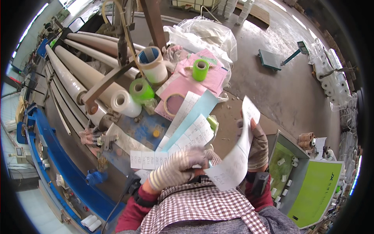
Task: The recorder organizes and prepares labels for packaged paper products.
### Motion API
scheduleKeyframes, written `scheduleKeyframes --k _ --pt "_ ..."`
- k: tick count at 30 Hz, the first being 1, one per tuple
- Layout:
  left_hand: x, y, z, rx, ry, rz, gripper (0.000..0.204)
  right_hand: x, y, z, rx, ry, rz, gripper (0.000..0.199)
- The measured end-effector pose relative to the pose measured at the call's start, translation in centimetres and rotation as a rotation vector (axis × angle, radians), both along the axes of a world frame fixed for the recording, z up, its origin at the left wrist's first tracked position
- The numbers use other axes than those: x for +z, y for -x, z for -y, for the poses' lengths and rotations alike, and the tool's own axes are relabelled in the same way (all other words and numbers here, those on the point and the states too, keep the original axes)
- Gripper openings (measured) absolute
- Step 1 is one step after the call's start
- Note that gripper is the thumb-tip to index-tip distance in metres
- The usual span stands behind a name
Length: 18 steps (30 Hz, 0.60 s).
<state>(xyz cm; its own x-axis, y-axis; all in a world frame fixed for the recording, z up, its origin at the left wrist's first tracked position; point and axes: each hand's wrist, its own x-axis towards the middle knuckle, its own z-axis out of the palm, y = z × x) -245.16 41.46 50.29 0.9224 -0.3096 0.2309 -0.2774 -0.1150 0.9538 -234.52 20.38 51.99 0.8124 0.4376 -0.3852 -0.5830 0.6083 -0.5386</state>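
Observation:
In my right hand, gloved with bare fingertips, I grip a long curved strip of white paper labels with handwriting. The strip hangs down in front of my checked apron. My left hand, in a striped glove, is closed beside the strip's lower end. Its fingers are blurred, and a small bluish thing at the fingertips is too unclear to name. Beyond it lie more handwritten label sheets, a light blue paper strip and a row of labels.
Pink sheets lie under a green tape roll and a brown tape ring. Film rolls and long tubes fill the left. At right stands a green-lidded box; a platform scale is farther off.

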Motion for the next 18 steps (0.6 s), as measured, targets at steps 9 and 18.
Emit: scheduleKeyframes --k 9,18 --pt "6.6 1.4 0.2 0.417 -0.294 -0.087 0.050 -2.0 2.1 1.4 -0.008 0.606 1.026 0.095" --pt "8.6 2.6 0.7 0.816 -0.141 0.034 0.050 0.1 1.1 -5.5 0.452 0.187 1.380 0.101"
